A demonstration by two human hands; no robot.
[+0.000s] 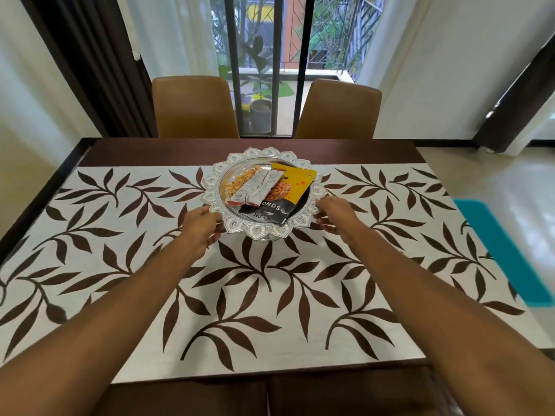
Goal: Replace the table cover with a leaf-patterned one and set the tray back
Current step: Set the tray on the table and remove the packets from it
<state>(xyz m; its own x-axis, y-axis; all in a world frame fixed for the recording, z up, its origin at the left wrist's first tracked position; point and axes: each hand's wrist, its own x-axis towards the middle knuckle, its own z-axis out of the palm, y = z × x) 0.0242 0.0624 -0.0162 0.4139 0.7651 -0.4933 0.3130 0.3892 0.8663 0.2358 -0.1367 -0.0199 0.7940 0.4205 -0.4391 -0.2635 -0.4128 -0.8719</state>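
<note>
A white cover with brown leaves (264, 289) lies flat over the dark wooden table (210, 151). On its far middle stands an ornate silver tray (267, 156) with a scalloped rim, holding several snack packets, among them a yellow and black almond pack (288, 190). My left hand (199, 226) grips the tray's left rim, fingers curled under the edge. My right hand (336, 214) grips the right rim the same way. Whether the tray's foot touches the cover I cannot tell.
Two brown chairs (192, 106) stand at the table's far side before a barred window. The backs of two dark chairs (270, 394) show at the near edge. A teal mat (507, 253) lies on the floor to the right.
</note>
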